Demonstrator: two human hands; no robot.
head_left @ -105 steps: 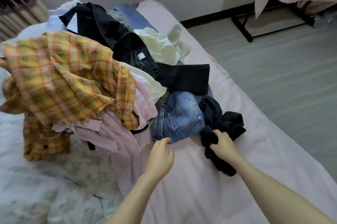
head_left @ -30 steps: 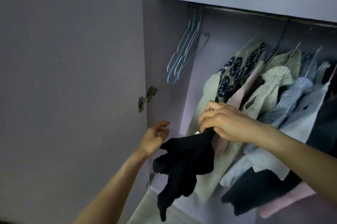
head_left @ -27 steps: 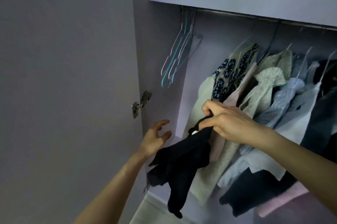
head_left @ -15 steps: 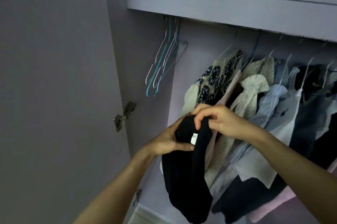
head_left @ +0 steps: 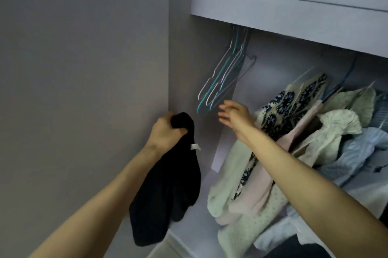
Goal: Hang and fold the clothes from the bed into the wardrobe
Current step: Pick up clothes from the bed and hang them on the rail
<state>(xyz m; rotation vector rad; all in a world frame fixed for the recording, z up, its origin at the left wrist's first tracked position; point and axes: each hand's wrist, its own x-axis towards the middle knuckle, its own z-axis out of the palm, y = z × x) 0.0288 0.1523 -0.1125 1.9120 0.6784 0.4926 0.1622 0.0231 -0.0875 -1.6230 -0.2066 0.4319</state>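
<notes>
A black garment point(head_left: 168, 184) is held bunched at its top in the left hand point(head_left: 165, 132), the fingers curled tightly round the cloth, and hangs straight down in front of the open wardrobe; a small white label point(head_left: 195, 147) shows just below the grip. The right hand point(head_left: 235, 115) is raised with fingers spread and relaxed, holding nothing, and is stretched toward a cluster of empty wire hangers point(head_left: 224, 81) at the far left end of the wardrobe, under the shelf point(head_left: 289, 6).

The hangers lie just above and to the left of the right fingertips, close but apparently not touching, their long wires slanting down to the left. The right hand is plainly the nearer of the two; the left is lower and further left, against the wardrobe door point(head_left: 84, 69).

To the right, hung clothes are crowded together: a cream knit with a dark floral pattern point(head_left: 294, 98), a pale pink piece point(head_left: 273, 163), a pale blue shirt point(head_left: 354, 152). These press close behind the right forearm but are not seen to lie between hand and hangers. The rail itself is hidden by the shelf's front edge. The step in hand is judged to be the fetching of a hanger for the black garment.
</notes>
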